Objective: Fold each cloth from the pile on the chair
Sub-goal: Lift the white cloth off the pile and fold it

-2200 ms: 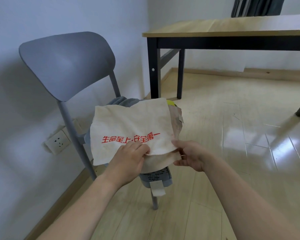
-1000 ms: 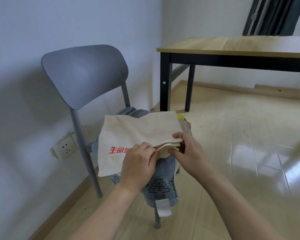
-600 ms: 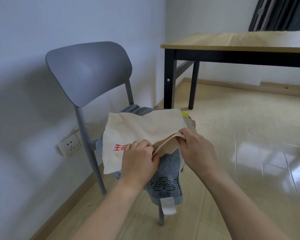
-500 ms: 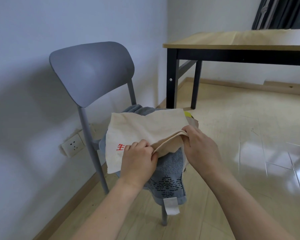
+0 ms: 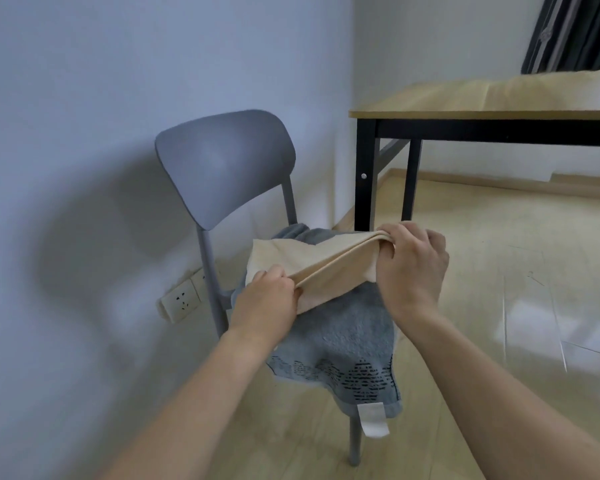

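Head view, cloth: the beige cloth is held above the chair seat, a little right of the picture's middle. It is doubled over, and its layered edge runs as a line from 8 o'clock up to 2 o'clock between the two hands.
Head view, left hand: the left hand is at the 8 o'clock end of the cloth. The fingers are curled together and they pinch the lower corner of the layered edge.
Head view, right hand: the right hand is at the 2 o'clock end. The fingers are bent over the top of the cloth and clamp the upper corner; the thumb is hidden under the cloth.
Head view, pile: a grey towel lies on the seat under the beige cloth. It hangs over the front edge toward 6 o'clock, with a dark dotted pattern and a white label at its bottom.
Head view, chair: the grey chair stands against the wall, its back at 10 o'clock from the cloth.
Head view, surroundings: a wall socket sits low at 9 o'clock of the left hand. A wooden table with black legs is at 1 o'clock.
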A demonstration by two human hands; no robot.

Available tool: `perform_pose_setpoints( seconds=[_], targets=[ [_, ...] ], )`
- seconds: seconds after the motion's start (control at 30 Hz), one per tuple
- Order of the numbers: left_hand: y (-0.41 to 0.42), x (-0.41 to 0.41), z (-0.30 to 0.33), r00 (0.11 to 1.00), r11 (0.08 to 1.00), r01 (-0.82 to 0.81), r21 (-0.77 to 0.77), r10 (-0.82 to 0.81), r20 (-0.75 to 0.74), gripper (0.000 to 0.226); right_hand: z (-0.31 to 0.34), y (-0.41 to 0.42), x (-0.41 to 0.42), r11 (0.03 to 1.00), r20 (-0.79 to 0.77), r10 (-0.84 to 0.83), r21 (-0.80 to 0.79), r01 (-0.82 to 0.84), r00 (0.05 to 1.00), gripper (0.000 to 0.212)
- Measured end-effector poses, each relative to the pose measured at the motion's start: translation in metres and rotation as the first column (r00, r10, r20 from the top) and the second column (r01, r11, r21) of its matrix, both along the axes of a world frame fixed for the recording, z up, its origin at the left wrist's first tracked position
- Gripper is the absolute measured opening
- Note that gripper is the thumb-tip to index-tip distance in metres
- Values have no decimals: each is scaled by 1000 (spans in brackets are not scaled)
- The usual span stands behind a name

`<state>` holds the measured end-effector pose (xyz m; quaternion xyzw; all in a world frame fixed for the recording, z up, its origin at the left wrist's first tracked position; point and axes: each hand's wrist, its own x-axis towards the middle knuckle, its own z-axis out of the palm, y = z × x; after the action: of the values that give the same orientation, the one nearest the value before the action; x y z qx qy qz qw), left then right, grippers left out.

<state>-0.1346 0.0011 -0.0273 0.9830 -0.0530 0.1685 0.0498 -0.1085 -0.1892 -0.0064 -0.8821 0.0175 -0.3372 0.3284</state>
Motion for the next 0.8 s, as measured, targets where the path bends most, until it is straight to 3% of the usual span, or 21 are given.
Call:
perform_pose_setpoints(
  seconds=[0.1,0.2,0.43,0.6,0.8],
  targets=[
    [15,11,39,996,998,-61,1,61,69,33,36,7,8,999,15,-30,40,30,999,31],
    [37,15,81,993,990,-101,-102,107,57,32,75,1,15,990,-24,-96,101,98,995,35],
    [54,15,157,960,988,-122,-96,142,242,18,152,-4,9,987,61,-123,-93,128,991,32],
    [58,2,190,951,973,28,-229,45,307,25,197,-17,0,928,109,-158,-324,186,981,25],
    [58,-18,208,945,988,131,82,-150,291,13,225,-33,-20,778,-35,-241,-604,172,970,14]
  ],
)
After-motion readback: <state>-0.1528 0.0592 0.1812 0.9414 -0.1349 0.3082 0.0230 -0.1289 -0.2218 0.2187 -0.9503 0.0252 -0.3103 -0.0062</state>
